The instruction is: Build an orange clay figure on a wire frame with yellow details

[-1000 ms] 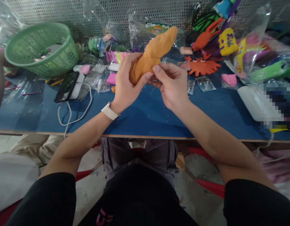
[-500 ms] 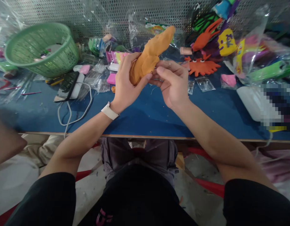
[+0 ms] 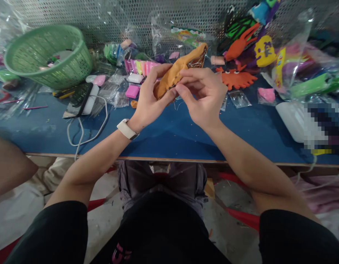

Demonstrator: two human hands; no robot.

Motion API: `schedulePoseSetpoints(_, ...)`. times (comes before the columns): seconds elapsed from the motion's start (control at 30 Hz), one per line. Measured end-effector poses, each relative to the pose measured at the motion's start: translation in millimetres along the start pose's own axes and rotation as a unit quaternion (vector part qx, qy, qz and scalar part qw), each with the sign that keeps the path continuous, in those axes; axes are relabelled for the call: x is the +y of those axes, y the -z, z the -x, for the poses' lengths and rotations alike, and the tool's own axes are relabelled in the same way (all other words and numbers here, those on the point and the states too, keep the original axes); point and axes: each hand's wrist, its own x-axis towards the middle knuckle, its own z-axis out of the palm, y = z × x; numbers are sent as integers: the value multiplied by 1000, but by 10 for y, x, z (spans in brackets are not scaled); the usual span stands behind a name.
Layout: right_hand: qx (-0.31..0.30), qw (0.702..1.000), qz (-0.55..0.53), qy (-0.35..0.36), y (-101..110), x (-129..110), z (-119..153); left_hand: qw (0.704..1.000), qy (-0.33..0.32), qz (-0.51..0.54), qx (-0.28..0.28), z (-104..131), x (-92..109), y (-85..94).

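Observation:
An orange clay piece [image 3: 173,75] is held up above the blue table, tilted so that its upper end points to the back right. Thin wire-like strands show along its right side. My left hand [image 3: 151,95] is wrapped round its lower left part, thumb along the near edge. With fingers bent and pinched at that edge, my right hand [image 3: 203,93] grips the clay from the right. A small orange lump [image 3: 134,104] lies on the table left of my left hand, near a magenta block [image 3: 132,91].
A green basket [image 3: 52,75] stands at the back left, beside a phone [image 3: 80,101] and white cable [image 3: 104,119]. Orange crab figure [image 3: 238,79], yellow figure [image 3: 265,50] and plastic bags lie at the right. Another person's arm [image 3: 12,165] reaches in at the left edge.
The orange clay piece has turned, its upper end lower and its wire-strewn side now visible. My right hand has shifted slightly and its fingers lie further over the clay.

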Motion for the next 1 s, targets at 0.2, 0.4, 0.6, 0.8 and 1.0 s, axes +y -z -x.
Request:
schedulePoseSetpoints(0.2,-61,994,74,48,149,-39,-122,998,-21,-45,-44,-34,-104,51)
schedulePoseSetpoints(0.4,-100,991,92,-3,240,-5,-165,997,-26,-45,-51,-105,-257,85)
schedulePoseSetpoints(0.6,-149,985,4,-81,267,2,-212,996,5,-18,-91,-158,-390,131)
schedulePoseSetpoints(0.8,-144,983,-17,-113,276,-96,-218,992,98,49,-61,-113,-301,44)
schedulePoseSetpoints(1.0,-9,995,89,-53,394,6,-250,976,158,152,-15,-183,-188,48)
